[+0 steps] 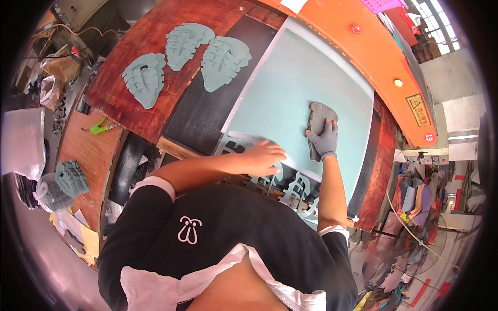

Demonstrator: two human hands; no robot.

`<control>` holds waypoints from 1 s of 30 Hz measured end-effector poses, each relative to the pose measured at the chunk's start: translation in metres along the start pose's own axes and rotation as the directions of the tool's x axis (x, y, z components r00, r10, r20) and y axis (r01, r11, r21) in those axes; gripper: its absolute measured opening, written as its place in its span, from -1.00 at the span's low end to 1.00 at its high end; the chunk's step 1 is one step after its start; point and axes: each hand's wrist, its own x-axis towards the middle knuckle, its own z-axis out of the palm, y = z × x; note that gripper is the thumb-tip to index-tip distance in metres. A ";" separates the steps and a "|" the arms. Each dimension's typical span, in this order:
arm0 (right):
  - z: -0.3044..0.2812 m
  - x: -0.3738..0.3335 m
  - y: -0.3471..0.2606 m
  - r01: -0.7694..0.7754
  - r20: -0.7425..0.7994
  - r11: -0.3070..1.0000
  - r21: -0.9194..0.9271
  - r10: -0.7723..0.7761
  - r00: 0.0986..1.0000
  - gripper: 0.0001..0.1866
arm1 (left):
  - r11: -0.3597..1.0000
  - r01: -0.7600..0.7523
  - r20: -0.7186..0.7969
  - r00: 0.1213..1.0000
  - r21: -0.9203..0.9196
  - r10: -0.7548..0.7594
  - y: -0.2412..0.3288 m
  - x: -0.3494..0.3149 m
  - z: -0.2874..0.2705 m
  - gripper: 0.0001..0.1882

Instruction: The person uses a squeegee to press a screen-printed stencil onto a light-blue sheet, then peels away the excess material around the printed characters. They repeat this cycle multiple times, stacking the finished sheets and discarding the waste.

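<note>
Resting grey-gloved right hand [326, 142] on curved grey slab [320, 112] atop pale-green sheet [295, 72], toward right edge of red-brown bench [379, 176], likely steadying it; can't tell if grip clamps. Bare left hand [262, 157]: fingers apart.

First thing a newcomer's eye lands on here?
Likely the bright orange machine beam arching across the upper right. Next, the large pale green sheet at centre, where the gloved right hand rests on a dark grey block. Then the three stacks of cut pieces at upper left.
</note>
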 end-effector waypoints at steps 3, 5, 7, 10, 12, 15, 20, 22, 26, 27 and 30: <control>-0.002 0.005 -0.001 -0.025 0.036 0.999 0.030 0.024 0.999 0.00 | 0.994 0.076 -0.254 0.966 0.079 -0.054 -0.031 -0.032 -0.044 -0.61; -0.005 0.007 -0.003 -0.046 0.053 0.995 0.085 0.042 0.998 -0.01 | 0.890 0.406 -0.284 0.896 0.206 -0.342 -0.047 -0.063 -0.057 -0.66; -0.009 0.007 -0.006 -0.058 0.072 0.989 0.135 0.049 0.996 -0.04 | 0.932 0.343 -0.336 0.896 0.115 -0.288 -0.053 -0.077 -0.047 -0.67; -0.017 0.008 -0.017 -0.061 0.025 0.948 0.313 0.055 0.998 -0.11 | 0.951 0.309 -0.379 0.879 -0.011 -0.289 -0.067 -0.084 -0.034 -0.70; -0.019 0.007 -0.034 -0.145 0.011 0.825 0.547 0.166 0.986 -0.16 | 0.954 0.297 -0.433 0.855 -0.045 -0.286 -0.070 -0.083 -0.028 -0.73; -0.014 0.000 -0.073 -0.059 -0.039 0.772 0.633 0.108 0.993 -0.21 | 0.953 0.300 -0.455 0.843 -0.045 -0.287 -0.071 -0.080 -0.029 -0.73; 0.004 0.004 -0.153 -0.059 0.000 0.815 0.576 0.073 0.997 -0.15 | 0.957 0.286 -0.485 0.832 -0.038 -0.268 -0.070 -0.078 -0.032 -0.74; 0.009 0.009 -0.178 -0.108 0.011 0.869 0.483 0.117 0.993 -0.16 | 0.960 0.279 -0.499 0.827 -0.033 -0.257 -0.072 -0.076 -0.031 -0.75; 0.018 0.017 -0.195 -0.213 0.025 0.930 0.298 0.216 0.976 -0.15 | 0.964 0.264 -0.511 0.826 -0.020 -0.236 -0.076 -0.076 -0.029 -0.76; 0.020 0.016 -0.192 -0.210 0.027 0.928 0.308 0.212 0.977 -0.14 | 0.964 0.264 -0.510 0.827 -0.025 -0.239 -0.077 -0.076 -0.029 -0.77; 0.025 0.012 -0.178 -0.151 0.040 0.935 0.320 0.145 0.989 -0.08 | 0.970 0.241 -0.516 0.827 -0.030 -0.222 -0.078 -0.075 -0.028 -0.77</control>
